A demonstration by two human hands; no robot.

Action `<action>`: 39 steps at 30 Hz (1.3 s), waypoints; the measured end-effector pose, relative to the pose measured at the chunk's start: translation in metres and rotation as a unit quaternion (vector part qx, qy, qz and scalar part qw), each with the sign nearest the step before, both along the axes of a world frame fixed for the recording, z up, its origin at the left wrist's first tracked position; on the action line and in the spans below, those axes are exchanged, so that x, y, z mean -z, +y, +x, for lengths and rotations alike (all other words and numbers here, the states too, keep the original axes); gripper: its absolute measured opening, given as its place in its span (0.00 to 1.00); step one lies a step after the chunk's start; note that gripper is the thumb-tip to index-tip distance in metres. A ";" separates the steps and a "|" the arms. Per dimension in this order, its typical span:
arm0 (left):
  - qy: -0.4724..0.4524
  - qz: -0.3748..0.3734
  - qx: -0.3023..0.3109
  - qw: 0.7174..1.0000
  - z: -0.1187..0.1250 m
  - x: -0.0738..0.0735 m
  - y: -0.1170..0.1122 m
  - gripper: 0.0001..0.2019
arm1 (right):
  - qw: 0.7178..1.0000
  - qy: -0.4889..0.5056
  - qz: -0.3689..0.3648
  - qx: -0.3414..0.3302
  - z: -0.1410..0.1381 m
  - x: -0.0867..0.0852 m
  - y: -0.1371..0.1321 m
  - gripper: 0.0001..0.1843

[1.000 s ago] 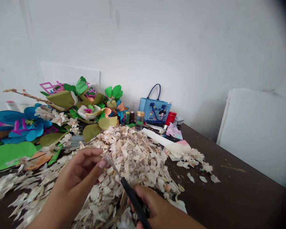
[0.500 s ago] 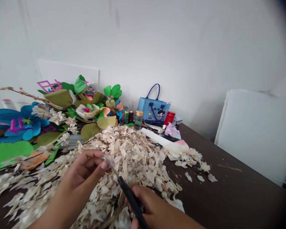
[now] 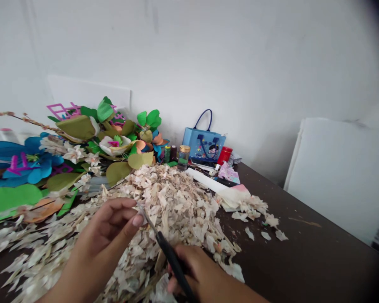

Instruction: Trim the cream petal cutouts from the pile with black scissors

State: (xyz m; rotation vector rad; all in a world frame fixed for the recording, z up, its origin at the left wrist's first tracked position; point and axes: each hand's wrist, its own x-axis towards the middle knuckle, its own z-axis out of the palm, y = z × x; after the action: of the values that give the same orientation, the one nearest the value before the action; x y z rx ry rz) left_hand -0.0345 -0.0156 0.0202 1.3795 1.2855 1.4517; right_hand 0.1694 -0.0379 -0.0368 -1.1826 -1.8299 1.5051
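Note:
Left of the picture's middle, my left hand [image 3: 109,235] pinches a small pale petal piece [image 3: 142,213] between thumb and fingertips. The piece is partly hidden by the fingers. My right hand [image 3: 198,269] grips the black handles of a pair of scissors [image 3: 173,261], seen almost edge-on. Their thin metal blades point up and left and reach the piece at my left fingertips. Whether the blades are apart cannot be made out. Under and behind both hands spreads a large heap of dry, cream-coloured petal pieces [image 3: 186,202].
Colourful artificial flowers and leaves [image 3: 113,139] are piled at the back left. Behind the heap stand a gold-lidded jar [image 3: 183,156], thread spools [image 3: 167,154], a blue bag [image 3: 202,143] and a red tin [image 3: 225,155]. White boards [image 3: 331,176] lean at the right, beyond the dark table [image 3: 290,261].
Both hands keep nearly the same pose, with the scissors still at the left fingertips. The view has shifted very slightly.

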 end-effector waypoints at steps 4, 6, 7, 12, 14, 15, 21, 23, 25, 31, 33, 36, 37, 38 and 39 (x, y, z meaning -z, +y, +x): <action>-0.036 -0.044 0.022 0.998 -0.003 0.003 0.005 0.22 | 0.999 0.038 -0.012 0.029 0.001 0.006 -0.001 0.16; -0.053 -0.066 0.042 0.996 -0.005 0.005 0.008 0.19 | 0.997 0.065 -0.021 0.023 0.001 0.009 0.000 0.14; -0.062 -0.075 0.054 0.994 -0.006 0.005 0.008 0.16 | 0.997 0.075 -0.026 0.021 0.001 0.010 0.001 0.14; -0.127 -0.093 0.068 0.985 -0.007 0.005 0.009 0.08 | 0.997 0.070 -0.039 0.007 0.000 0.010 0.005 0.13; -0.148 -0.108 0.071 0.981 -0.006 0.004 0.009 0.07 | 0.997 0.066 -0.040 -0.002 0.001 0.011 0.005 0.15; -0.156 -0.118 0.074 0.978 -0.006 0.004 0.009 0.07 | 0.997 0.065 -0.041 -0.008 0.002 0.011 0.006 0.16; -0.168 -0.141 0.079 0.973 -0.005 -0.003 0.006 0.09 | 0.998 0.032 0.013 -0.056 0.011 0.009 0.006 0.21; -0.156 -0.141 0.084 0.974 -0.004 -0.006 0.005 0.10 | 0.996 0.005 0.059 -0.072 0.014 0.005 0.006 0.24; -0.153 -0.141 0.080 0.975 -0.004 -0.010 0.004 0.11 | 0.992 -0.025 0.088 -0.083 0.017 0.002 0.008 0.25; -0.130 -0.133 0.080 0.979 -0.006 -0.009 0.008 0.12 | 0.990 -0.072 0.090 -0.086 0.018 -0.004 0.006 0.24; -0.082 -0.107 0.075 0.988 -0.009 -0.006 0.010 0.11 | 0.990 -0.066 0.090 -0.088 0.016 -0.005 0.006 0.22; -0.026 -0.058 0.060 0.996 -0.014 -0.003 0.012 0.09 | 0.991 -0.039 0.077 -0.102 0.016 -0.006 0.007 0.21; -0.016 -0.048 0.059 0.997 -0.015 -0.003 0.012 0.09 | 0.992 -0.028 0.073 -0.104 0.016 -0.005 0.008 0.20; -0.012 -0.043 0.059 0.997 -0.015 -0.004 0.012 0.09 | 0.992 -0.017 0.071 -0.103 0.016 -0.003 0.009 0.19; -0.010 -0.040 0.061 0.997 -0.015 -0.005 0.013 0.08 | 0.992 -0.006 0.069 -0.104 0.016 -0.002 0.009 0.18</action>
State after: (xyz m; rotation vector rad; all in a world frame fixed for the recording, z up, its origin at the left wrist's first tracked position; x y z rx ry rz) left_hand -0.0499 -0.0030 0.0253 1.3630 1.2130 1.3141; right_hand 0.1857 -0.0284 -0.0352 -0.9616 -2.0823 1.4549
